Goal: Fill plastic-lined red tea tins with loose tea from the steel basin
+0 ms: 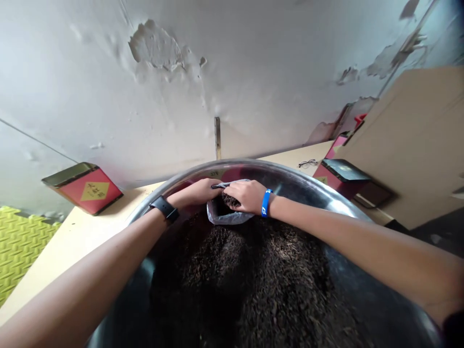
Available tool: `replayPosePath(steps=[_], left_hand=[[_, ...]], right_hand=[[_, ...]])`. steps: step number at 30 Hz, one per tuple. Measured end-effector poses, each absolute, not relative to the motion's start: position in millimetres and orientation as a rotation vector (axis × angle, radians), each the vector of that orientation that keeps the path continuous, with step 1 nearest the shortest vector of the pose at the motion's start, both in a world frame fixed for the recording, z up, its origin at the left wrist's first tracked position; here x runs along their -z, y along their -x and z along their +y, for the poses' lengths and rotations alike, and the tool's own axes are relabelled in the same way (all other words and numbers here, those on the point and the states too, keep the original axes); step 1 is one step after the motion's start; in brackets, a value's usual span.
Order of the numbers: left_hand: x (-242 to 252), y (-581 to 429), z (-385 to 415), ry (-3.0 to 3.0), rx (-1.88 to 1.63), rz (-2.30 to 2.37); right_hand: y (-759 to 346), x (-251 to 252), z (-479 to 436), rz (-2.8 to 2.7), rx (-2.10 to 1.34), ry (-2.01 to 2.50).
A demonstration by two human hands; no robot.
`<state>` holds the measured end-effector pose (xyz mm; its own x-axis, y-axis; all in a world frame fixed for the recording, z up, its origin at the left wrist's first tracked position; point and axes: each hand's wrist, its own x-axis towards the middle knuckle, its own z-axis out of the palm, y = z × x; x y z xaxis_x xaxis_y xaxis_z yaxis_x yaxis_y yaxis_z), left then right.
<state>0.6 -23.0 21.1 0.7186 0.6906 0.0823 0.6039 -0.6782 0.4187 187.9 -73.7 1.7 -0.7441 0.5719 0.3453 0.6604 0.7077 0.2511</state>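
A clear plastic bag (229,220) stands with its mouth open at the far side of a large metal basin (174,178). My left hand (198,192), with a black watch on the wrist, is closed on the bag's rim from the left. My right hand (247,195), above a blue wristband, reaches over the mouth from the right with its fingers curled around dark loose tea leaves (232,200). A broad heap of the same dark leaves (286,280) fills the basin below. The bag's inside is mostly in shadow.
A red tin (94,191) with a yellow diamond label rests on the pale tabletop (85,229) at left. Another red tin (340,176) and a pair of glasses (307,164) are at right. Behind rises a peeling wall (174,106); a tan board (416,145) leans at right.
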Motion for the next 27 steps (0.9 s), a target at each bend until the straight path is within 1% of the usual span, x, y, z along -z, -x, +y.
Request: replayPosePath(steps=[8,12,27], left_hand=[[-37,7,-31,-2.577,-0.288,0.848],[-47,8,-40,-2.548,-0.208,0.794],[-44,-1,-51,-2.558,-0.215,0.817]], right_hand=[[-186,0,-78,-2.618,0.5,0.97],[-187,2,-76,-2.583,0.47,0.965],[-187,6,-76,-2.587,0.436,0.96]])
